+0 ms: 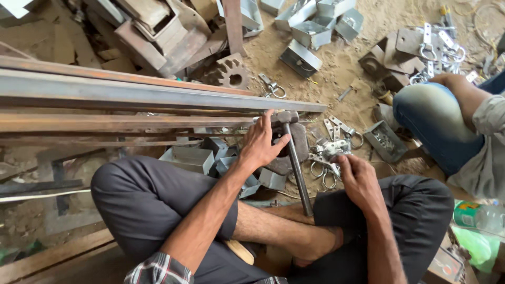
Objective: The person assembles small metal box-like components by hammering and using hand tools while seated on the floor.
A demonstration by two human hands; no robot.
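Long rusty steel bars (pixel 131 94) lie along the left of the sandy ground (pixel 342 63). Just right of their ends, the left hand (pixel 263 144) curls loosely over the hammer (pixel 294 158), fingers on its head; it looks heavy and rigid, best gripped on the slim shaft. The right hand (pixel 357 179) pinches a cluster of ringed metal clips (pixel 326 155), small, hard and likely slippery. A green-labelled plastic bottle (pixel 478 215) lies at the far right edge.

hammer (pixel 296 158) head partly hidden by hands (pixel 263 144), co-worker (pixel 463 126) cut off at edge
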